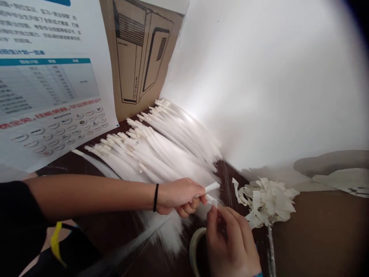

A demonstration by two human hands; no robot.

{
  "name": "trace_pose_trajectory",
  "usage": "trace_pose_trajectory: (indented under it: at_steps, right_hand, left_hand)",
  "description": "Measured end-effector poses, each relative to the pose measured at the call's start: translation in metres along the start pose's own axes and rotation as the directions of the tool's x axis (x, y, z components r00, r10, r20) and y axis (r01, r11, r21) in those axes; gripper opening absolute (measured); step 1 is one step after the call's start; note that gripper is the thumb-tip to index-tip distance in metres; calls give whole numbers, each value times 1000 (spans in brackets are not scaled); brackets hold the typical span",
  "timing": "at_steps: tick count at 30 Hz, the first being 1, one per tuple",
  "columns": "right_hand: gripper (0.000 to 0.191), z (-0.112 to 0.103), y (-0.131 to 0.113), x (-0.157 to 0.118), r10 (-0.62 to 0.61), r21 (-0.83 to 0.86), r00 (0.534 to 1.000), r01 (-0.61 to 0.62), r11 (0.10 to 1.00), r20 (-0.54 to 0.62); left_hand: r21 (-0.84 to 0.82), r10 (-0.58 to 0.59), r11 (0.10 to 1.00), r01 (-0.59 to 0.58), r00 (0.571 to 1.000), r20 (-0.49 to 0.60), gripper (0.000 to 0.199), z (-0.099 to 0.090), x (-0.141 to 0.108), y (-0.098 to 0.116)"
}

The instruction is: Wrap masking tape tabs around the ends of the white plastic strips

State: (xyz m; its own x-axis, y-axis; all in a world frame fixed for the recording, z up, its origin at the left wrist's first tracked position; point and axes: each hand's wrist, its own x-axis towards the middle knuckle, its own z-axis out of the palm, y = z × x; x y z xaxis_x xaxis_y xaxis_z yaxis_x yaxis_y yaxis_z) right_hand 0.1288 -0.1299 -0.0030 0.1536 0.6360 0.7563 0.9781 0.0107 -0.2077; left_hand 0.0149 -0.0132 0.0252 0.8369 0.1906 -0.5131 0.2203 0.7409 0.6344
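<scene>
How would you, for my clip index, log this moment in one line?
left hand: gripping white bundle | right hand: pinching white strip beside bundle tip | nearby: tape roll, pile of pale strips

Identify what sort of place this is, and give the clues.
Probably a makeshift handwork station: fibre bundles lie in rows, with a roll of what looks like tape and a heap of pale strips close by.

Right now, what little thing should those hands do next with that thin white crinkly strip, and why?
Perhaps wind the strip around the white tube-like end poking from the left hand: the right hand pinches the strip close by, and the long white fibre bundles lying beyond have cream, wrapped-looking ends.
</scene>
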Motion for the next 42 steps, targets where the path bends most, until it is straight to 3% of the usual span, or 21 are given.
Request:
trace_pose_trajectory:
  at_steps: [3, 10, 12, 14, 15, 17, 19, 20, 22, 25, 26, 28, 32, 33, 35, 38, 42]
  right_hand:
    - [21, -1, 2, -2, -13, -13, 1000, 13, 1000, -2]
    - [23, -2, 11, -5, -28, -30, 1000, 28, 999, -5]
    - [15, -1, 12, -3, 60, 35, 998, -59, 998, -31]
    - [7, -1, 11, -1, 264, 166, 965, -261, 951, 5]
    - [11, -1, 11, 0, 404, 259, 911, -412, 873, 88]
    - [27, -1, 10, 1, 620, 430, 714, -696, 575, 326]
    - [38, -1, 9, 1, 671, 517, 485, -838, 173, 561]
    - [41, -1, 7, 2, 667, 530, 399, -848, 7, 630]
    - [42, 1, 2, 3, 691, 537, 295, -828, -159, 659]
    - [47, 4, -5, 4, 774, 533, 181, -815, -228, 607]
    - [48, 4, -7, 4, 788, 530, 172, -820, -217, 590]
    - [45, 4, -7, 4, 797, 544, 224, -825, -151, 561]
    - [27, -2, 2, 2, 758, 676, 495, -730, 98, 425]
    - [24, -3, 5, 0, 734, 679, 551, -714, 169, 397]
    - [20, -5, 10, -4, 683, 630, 621, -717, 297, 384]
    - [21, -5, 11, -9, 649, 507, 641, -752, 422, 410]
    - [30, -1, 7, -11, 720, 411, 565, -815, 408, 404]
  left_hand:
    - [-10, 19, 1000, -19, 1000, -9, 36, 0, -1, 1]
    - [12, 73, 997, -73, 997, -10, 41, 0, -2, 1]
    - [46, 83, 995, -83, 997, 0, 36, -1, -1, 0]
    - [153, 132, 980, -124, 990, -41, 26, -1, -1, -1]
    - [237, 183, 958, -162, 981, -71, 22, -2, -1, -2]
    - [419, 311, 876, -241, 944, -109, 18, -3, 0, -4]
    - [539, 408, 790, -293, 907, -105, 20, -3, 2, -7]
    - [568, 436, 764, -307, 894, -104, 22, -4, 3, -9]
    - [600, 467, 739, -307, 875, -128, 25, -5, 5, -13]
    - [629, 474, 718, -297, 871, -130, 27, -5, 7, -19]
    - [637, 468, 712, -295, 876, -118, 27, -4, 7, -20]
    - [650, 462, 702, -290, 881, -106, 28, -3, 5, -20]
    - [605, 435, 738, -300, 896, -86, 25, 1, -1, -14]
    - [591, 427, 746, -308, 902, -69, 24, 1, -2, -12]
    - [604, 433, 725, -331, 901, -26, 23, 2, -4, -10]
    - [691, 473, 631, -353, 881, 18, 24, 3, -5, -10]
    - [754, 515, 538, -377, 855, 60, 25, 4, -6, -13]
